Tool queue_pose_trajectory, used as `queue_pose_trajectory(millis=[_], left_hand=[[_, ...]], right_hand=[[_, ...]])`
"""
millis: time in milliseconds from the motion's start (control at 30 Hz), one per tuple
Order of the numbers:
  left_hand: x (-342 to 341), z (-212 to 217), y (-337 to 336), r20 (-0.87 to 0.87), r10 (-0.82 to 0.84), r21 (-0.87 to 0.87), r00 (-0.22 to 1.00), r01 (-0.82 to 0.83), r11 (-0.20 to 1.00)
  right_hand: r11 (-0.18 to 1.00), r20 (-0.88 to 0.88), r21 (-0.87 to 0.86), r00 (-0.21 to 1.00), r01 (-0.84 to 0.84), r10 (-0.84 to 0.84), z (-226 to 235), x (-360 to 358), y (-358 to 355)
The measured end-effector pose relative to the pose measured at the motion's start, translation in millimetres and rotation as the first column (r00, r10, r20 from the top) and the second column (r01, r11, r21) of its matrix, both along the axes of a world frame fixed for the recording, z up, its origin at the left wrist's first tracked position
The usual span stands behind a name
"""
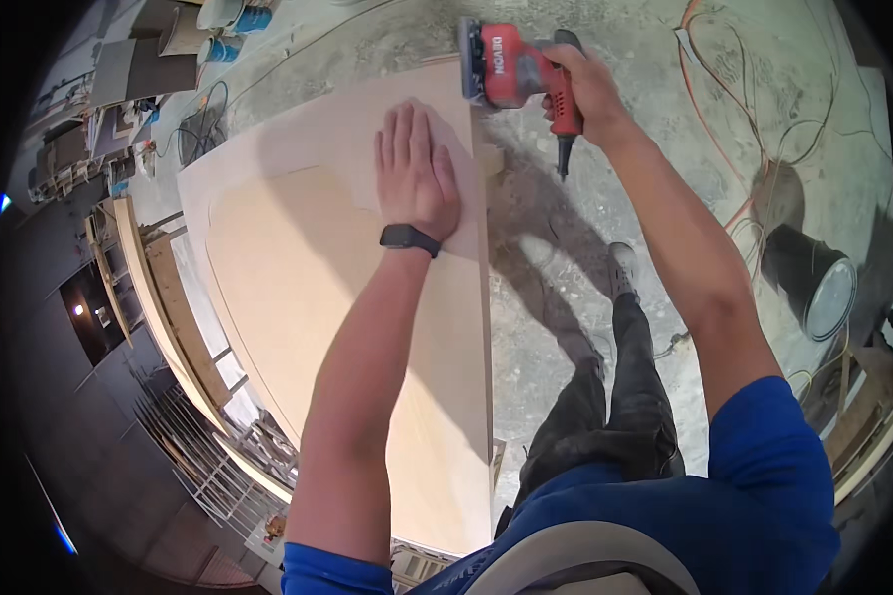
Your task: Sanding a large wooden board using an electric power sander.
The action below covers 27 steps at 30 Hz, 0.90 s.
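Note:
Wrapped round the handle of a red and black electric sander (511, 69), my right hand (587, 89) holds it at the far right corner of a large pale wooden panel (337, 288). The sander is turned on its side, its flat pad facing left at the panel's edge. Whether the pad touches the wood I cannot tell. My left hand (415, 169) lies flat on the panel's far part, fingers stretched forward, holding nothing. A dark watch (410, 239) is on that wrist. Paler dusty wood surrounds my left hand, and shadows cross the surface.
Orange and pale cords (709, 109) lie on the dusty concrete floor at right, near a metal drum (829, 297). Blue-banded buckets (238, 20) stand far left. Long curved boards (169, 327) and a metal rack (198, 461) are left of the panel. My legs are right of it.

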State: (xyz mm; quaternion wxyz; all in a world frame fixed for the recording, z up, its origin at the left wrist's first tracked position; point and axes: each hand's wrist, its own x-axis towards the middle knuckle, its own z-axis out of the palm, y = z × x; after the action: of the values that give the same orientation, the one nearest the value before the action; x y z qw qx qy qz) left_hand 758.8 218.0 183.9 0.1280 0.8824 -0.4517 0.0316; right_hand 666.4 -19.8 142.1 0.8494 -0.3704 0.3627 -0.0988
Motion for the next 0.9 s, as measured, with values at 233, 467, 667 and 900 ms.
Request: queue_pose_trajectory(millis=[233, 467, 667, 900], left_hand=[[52.0, -3.6, -36.1, 0.070, 0.076, -0.071, 0.995, -0.071, 0.995], [83.3, 9.0, -72.5, 0.110, 0.146, -0.054, 0.983, -0.140, 0.989], [86.4, 0.2, -70.7, 0.060, 0.183, 0.100, 0.981, -0.188, 0.977], [79.3, -14.4, -52.6, 0.039, 0.074, 0.033, 0.997, -0.075, 0.997]], right_hand=[[0.973, -0.057, 0.202, 0.993, 0.111, -0.101, -8.7, -109.9, 141.8], [0.914, -0.305, 0.400, 0.950, 0.068, 0.063, 28.4, -293.4, 322.5], [0.877, -0.341, 0.460, 0.940, 0.142, 0.027, 10.8, -267.1, 293.9], [0.935, -0.213, 0.348, 0.977, 0.076, 0.000, 15.1, -97.2, 107.4]])
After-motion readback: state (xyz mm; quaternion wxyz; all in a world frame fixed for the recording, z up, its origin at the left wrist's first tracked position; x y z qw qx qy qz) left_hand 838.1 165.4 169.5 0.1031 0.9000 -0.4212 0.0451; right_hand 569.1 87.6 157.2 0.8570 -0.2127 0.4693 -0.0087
